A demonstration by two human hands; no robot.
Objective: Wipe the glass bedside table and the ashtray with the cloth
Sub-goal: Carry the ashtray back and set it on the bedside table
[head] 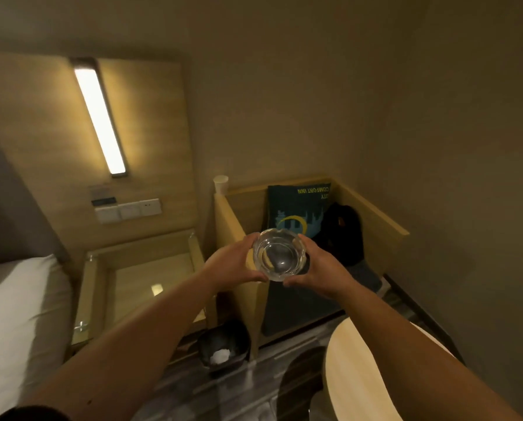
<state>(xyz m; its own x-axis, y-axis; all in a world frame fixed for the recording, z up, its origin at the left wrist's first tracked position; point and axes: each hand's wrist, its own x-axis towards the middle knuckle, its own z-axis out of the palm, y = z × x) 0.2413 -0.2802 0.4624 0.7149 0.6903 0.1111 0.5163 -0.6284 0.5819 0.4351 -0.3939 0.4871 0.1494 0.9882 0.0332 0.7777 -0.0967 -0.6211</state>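
Note:
A clear round glass ashtray (pixel 279 254) is held up in the air between both hands, its open side tilted toward me. My left hand (pixel 231 262) grips its left rim and my right hand (pixel 319 267) grips its right rim. The glass bedside table (pixel 138 278) with a wooden frame stands below and to the left, beside the bed; its top shows a small light reflection. No cloth is visible anywhere in the view.
A white bed (pixel 17 314) lies at the left. A black bin (pixel 223 344) with a crumpled tissue sits on the floor by the table. A wooden bench holds a dark cushion (pixel 296 208) and a black bag (pixel 342 232). A round light table (pixel 360 375) is at lower right.

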